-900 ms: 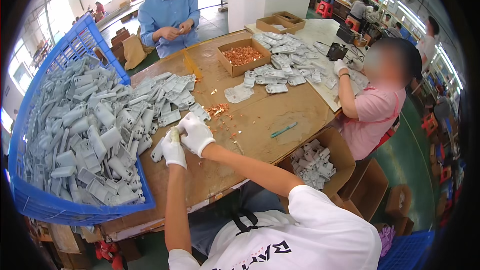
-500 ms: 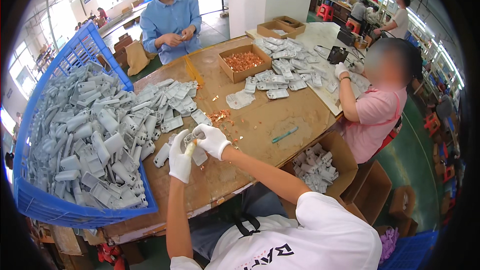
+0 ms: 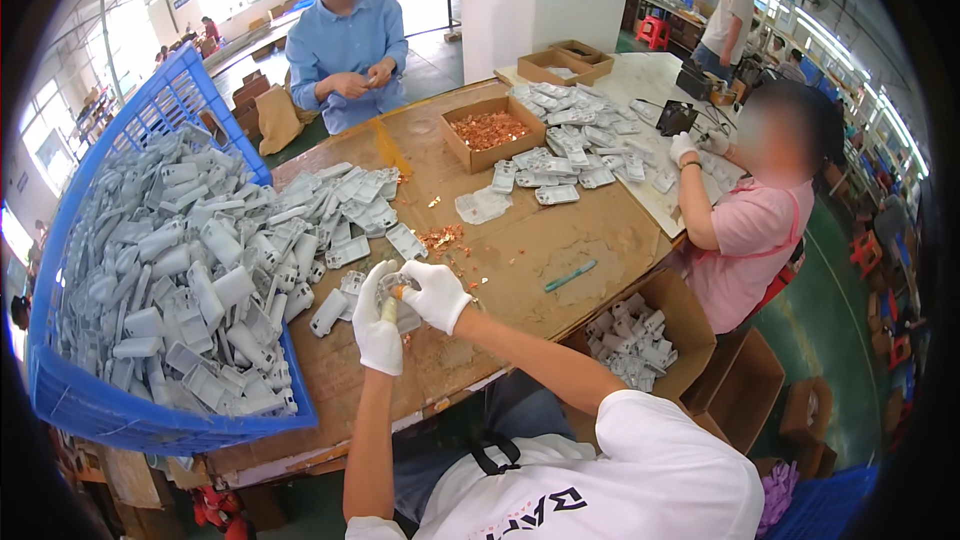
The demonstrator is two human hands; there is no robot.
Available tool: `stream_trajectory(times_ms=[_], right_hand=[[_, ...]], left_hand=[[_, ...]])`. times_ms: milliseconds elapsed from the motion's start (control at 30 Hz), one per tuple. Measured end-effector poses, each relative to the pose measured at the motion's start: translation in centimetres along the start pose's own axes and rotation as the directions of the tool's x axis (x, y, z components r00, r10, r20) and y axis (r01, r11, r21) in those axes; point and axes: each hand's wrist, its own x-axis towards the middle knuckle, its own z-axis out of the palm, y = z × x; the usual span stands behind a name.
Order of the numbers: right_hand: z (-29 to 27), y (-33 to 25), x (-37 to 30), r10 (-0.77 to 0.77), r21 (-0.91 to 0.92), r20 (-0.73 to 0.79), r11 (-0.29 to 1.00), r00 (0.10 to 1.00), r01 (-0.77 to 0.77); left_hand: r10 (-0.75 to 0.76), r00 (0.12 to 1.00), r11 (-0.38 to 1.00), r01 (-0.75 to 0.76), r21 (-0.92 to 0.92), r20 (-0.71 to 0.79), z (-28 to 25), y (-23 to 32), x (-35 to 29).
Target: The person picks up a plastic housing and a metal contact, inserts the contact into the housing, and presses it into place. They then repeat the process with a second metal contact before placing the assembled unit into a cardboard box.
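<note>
Currently, left hand (image 3: 378,328): gloved in white, my fingers bent nearly closed, thumb facing them, with hold of one side of a grey plastic piece (image 3: 389,284).
Right hand (image 3: 438,296): also in a white glove, its fingers drawn together and meeting the same piece from the other side.
Grey piece: between the fingertips of both hands, over the left part of the counter (image 3: 520,240), close to its near edge; my gloves hide most of it.
Left thumb: a yellowish covering (image 3: 389,311) shows on it, with an orange spot at the tip, too small to make out.
Loose housings (image 3: 370,190): a grey heap just beyond my hands, reaching from the crate toward the far edge.
Blue crate (image 3: 150,437): tilted at the counter's left end, full of similar grey housings.
Copper-coloured flakes (image 3: 440,238): scattered on the counter just past my right fingers.
Small carton (image 3: 512,151): near the far edge, holding more such flakes.
Teal pen (image 3: 570,275): lying near the right end of the near edge.
Large carton (image 3: 692,348): below the near right corner, grey parts inside.
Co-worker in pink (image 3: 745,225): seated at the right end.
</note>
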Motion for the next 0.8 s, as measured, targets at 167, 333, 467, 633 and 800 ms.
stream_trajectory(times_ms=[167, 333, 467, 633, 800], right_hand=[[-1.0, 1.3, 0.9, -0.129, -0.092, -0.057, 0.988, 0.99, 0.123], [-2.3, 0.7, 0.4, -0.05, -0.104, 0.153, 0.992, 0.987, 0.067], [-2.5, 0.9, 0.7, 0.045, -0.096, 0.275, 0.995, 0.96, -0.019], [-1.7, 1.9, 0.7, 0.038, 0.053, 0.341, 0.997, 0.939, -0.059], [-1.1, 1.3, -0.2, 0.24, 0.552, 0.498, 0.654, 0.834, -0.518]], left_hand=[[0.034, 0.999, 0.996, -0.037, -0.085, -0.038, 2.0, 0.2, 0.5], [0.036, 0.999, 0.988, -0.036, 0.148, 0.002, 0.8, -0.9, 0.8], [-0.061, 0.995, 0.97, 0.04, 0.242, 0.083, -0.2, -1.5, 1.2], [0.028, 1.0, 0.899, -0.027, 0.436, 0.004, -0.7, -1.9, 0.5], [-0.012, 1.0, 0.807, 0.018, 0.59, -0.014, -1.1, -1.1, 0.9]])
